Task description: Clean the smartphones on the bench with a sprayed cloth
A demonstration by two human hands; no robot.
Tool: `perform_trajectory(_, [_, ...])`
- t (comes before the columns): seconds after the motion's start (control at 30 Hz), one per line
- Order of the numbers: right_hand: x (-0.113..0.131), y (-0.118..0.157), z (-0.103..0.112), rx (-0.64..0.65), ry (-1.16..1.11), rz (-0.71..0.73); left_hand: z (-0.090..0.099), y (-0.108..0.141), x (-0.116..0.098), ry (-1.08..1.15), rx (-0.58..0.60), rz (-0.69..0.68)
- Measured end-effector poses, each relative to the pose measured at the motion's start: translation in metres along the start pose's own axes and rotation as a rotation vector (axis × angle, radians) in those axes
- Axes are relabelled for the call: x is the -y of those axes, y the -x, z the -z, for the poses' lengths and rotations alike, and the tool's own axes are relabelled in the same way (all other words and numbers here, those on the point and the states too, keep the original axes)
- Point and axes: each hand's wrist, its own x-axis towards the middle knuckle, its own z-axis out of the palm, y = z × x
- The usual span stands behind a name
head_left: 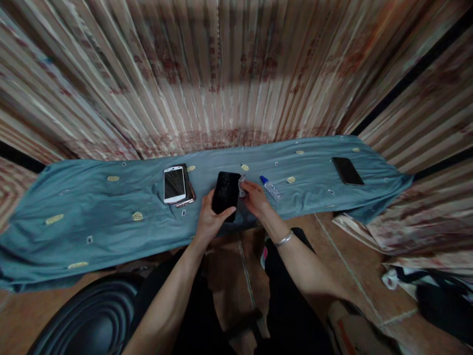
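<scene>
Here, at left on the cloth-covered bench (pixel 111 207), a white phone (pixel 174 185) lies atop darker devices (pixel 189 188). Next, left hand (pixel 209 217): grip closed on the black phone (pixel 223 191) over mid-bench, thumb across its face. Probably light, stiff, slick, breakable; best held by the long edges. Right hand (pixel 254 196): grip pinched on a pale wipe (pixel 241 187) at that phone's right edge. Beyond: blue-capped bottle (pixel 272 189), dark phone (pixel 348 171).

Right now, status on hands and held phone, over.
Left hand gripping black phone. Right hand pinching pale cloth at phone's edge. Blue-capped bottle beside right hand, not blocking.
</scene>
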Motion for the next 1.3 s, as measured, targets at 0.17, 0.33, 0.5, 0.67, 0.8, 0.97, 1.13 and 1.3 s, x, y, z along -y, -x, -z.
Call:
perform_trajectory(0.17, [0.004, 0.004, -0.008, 0.001, -0.069, -0.066, 0.003, 0.0, -0.003, -0.148, 0.066, -0.087])
perform_trajectory(0.33, [0.0, 0.013, -0.016, 0.059, 0.044, 0.061, 0.002, 0.001, 0.001, -0.2, 0.072, -0.064])
perform_trajectory(0.5, [-0.006, 0.033, -0.022, 0.06, 0.45, 0.337, -0.001, 0.0, 0.009, -0.105, 0.085, 0.023])
perform_trajectory(0.67, [-0.005, 0.056, -0.025, 0.208, 0.762, 0.455, -0.001, -0.005, 0.008, 0.234, 0.073, 0.204])
perform_trajectory(0.8, [0.002, 0.059, -0.024, 0.309, 0.817, 0.519, 0.0, -0.002, 0.003, 0.326, 0.171, 0.256])
perform_trajectory(0.97, [0.008, 0.052, -0.022, 0.311, 0.813, 0.513, -0.004, 0.011, -0.002, 0.439, 0.31, 0.374])
perform_trajectory(1.13, [0.014, 0.04, -0.016, 0.263, 0.758, 0.478, -0.007, 0.022, -0.008, 0.402, 0.332, 0.467])
perform_trajectory(1.3, [0.011, 0.029, -0.01, 0.167, 0.65, 0.352, -0.004, 0.027, -0.017, 0.412, 0.413, 0.476])
